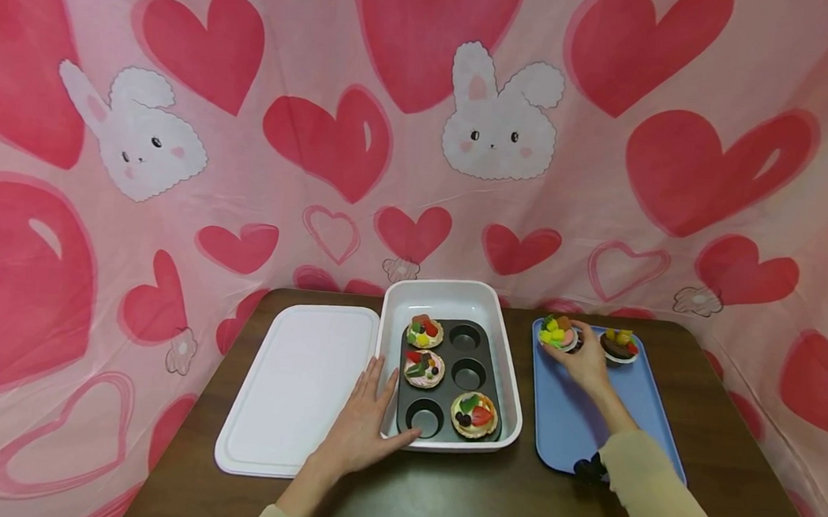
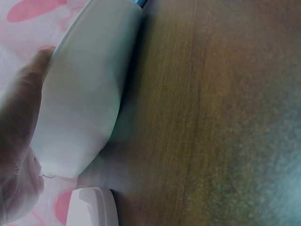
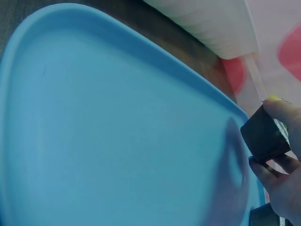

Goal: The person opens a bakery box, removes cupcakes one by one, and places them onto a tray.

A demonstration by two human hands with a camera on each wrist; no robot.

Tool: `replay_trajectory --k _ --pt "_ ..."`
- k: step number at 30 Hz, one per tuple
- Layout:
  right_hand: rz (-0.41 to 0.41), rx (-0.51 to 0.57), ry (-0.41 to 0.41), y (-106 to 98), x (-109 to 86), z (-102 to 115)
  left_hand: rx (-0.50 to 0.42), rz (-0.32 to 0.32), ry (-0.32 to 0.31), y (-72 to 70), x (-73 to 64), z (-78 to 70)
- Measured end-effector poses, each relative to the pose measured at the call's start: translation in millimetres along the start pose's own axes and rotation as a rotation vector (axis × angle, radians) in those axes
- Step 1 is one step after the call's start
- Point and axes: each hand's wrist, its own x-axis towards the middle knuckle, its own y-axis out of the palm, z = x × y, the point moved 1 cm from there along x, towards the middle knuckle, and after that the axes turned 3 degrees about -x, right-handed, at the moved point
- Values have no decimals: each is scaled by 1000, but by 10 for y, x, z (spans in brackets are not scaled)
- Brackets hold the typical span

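My right hand [image 1: 588, 372] grips a cupcake [image 1: 557, 333] with a dark cup and yellow and pink topping, over the back left of the blue tray [image 1: 581, 427]. In the right wrist view, thumb and fingers hold the dark cup [image 3: 265, 136] tilted. A second cupcake [image 1: 620, 348] with chocolate-brown topping sits on the tray, right of that hand. My left hand [image 1: 361, 431], fingers spread and fairly straight, rests at the near left corner of the white container [image 1: 512, 399]. Inside it lies a dark muffin pan [image 1: 446, 392] holding three fruit tarts [image 1: 474, 415]; its other cups are bare.
A white lid [image 1: 299, 386] lies flat to the left of the container. All of this stands on a brown wooden table [image 1: 435, 497]. Behind it hangs a pink cloth [image 1: 404, 187] with hearts and rabbits. A small black object [image 1: 589, 468] shows at the right wrist.
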Motion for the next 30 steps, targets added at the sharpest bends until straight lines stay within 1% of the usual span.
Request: replay_trajectory --k 4,9,15,22,24,30 --pt "-10 -5 -19 23 0 -2 1 0 -2 2 1 0" --pt "-19 9 -6 32 -6 0 -1 2 -6 0 2 -4" --pt "-49 -9 2 40 -13 -20 -1 4 -10 -2 4 -9" --pt "-40 -33 10 18 -22 -76 4 -4 3 1 0 -6" --pt "-37 -46 1 13 -25 -93 3 -7 6 2 -1 -4" --pt "-13 -88 -64 22 -43 -131 5 -14 9 12 0 7"
